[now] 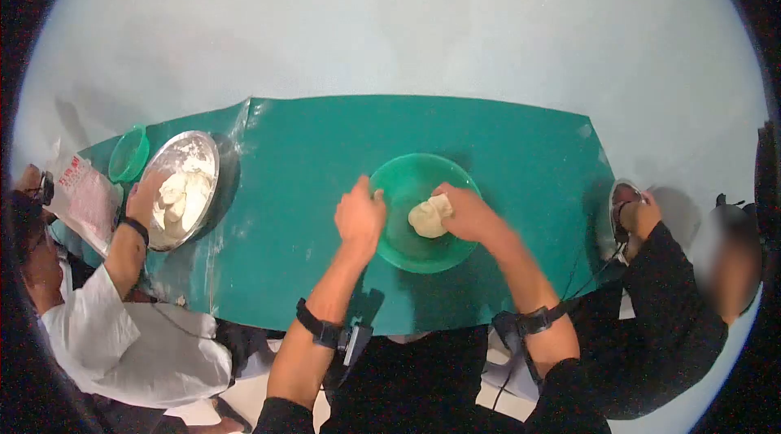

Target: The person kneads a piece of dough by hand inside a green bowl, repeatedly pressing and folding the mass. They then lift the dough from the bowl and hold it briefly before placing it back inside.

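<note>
A translucent green bowl point(399, 259) stands on the green table in front of me. Inside it is a pale lump of dough point(427, 220). My right hand point(465, 213) reaches over the bowl's right side, its fingers closed on the upper right part of the dough. At the bowl's left rim is my left hand point(360, 214), with its fingers curled around the edge and the thumb toward the inside. Dark straps with small devices sit on both my forearms.
On the left, a person's hand point(145, 200) works in a metal bowl point(213, 170) of flour and dough. Beside it are a small green bowl point(130, 153) and a printed bag point(88, 202). At right, another person's hand point(644, 216) is at a metal bowl point(615, 190). A wall rises behind the table.
</note>
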A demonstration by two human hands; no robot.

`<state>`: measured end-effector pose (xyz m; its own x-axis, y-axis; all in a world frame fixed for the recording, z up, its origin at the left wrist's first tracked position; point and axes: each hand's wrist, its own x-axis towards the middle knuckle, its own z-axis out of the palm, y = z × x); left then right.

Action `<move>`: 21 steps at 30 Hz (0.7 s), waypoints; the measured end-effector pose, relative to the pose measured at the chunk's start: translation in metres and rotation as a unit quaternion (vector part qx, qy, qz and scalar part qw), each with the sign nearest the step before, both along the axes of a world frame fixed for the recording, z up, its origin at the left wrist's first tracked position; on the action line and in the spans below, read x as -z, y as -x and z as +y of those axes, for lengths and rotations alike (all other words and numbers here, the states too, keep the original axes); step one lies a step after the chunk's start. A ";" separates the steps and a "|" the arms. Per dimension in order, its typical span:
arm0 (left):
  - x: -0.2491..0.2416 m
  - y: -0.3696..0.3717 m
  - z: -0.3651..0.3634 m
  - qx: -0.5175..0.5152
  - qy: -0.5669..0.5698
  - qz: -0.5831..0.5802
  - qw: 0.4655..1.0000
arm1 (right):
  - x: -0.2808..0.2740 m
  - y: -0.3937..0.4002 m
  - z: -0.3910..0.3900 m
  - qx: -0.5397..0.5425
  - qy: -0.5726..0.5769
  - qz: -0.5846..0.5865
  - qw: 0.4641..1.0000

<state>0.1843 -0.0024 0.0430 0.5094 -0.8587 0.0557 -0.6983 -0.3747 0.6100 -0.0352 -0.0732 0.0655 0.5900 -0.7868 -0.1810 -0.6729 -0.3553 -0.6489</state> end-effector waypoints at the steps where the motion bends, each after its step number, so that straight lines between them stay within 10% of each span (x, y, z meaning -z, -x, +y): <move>1: -0.001 -0.001 -0.002 -0.001 -0.008 0.003 1.000 | 0.009 -0.003 -0.002 0.010 -0.005 -0.028 1.000; 6: -0.003 0.000 -0.009 -0.006 0.000 0.007 1.000 | 0.016 -0.014 -0.012 -0.006 -0.077 -0.174 0.982; 12: 0.009 -0.001 -0.011 -0.014 0.037 -0.003 0.999 | 0.031 -0.059 -0.005 0.139 0.141 -0.010 0.980; 21: 0.001 0.001 -0.014 -0.010 0.027 0.026 0.999 | 0.055 -0.090 -0.022 0.000 0.411 0.046 0.910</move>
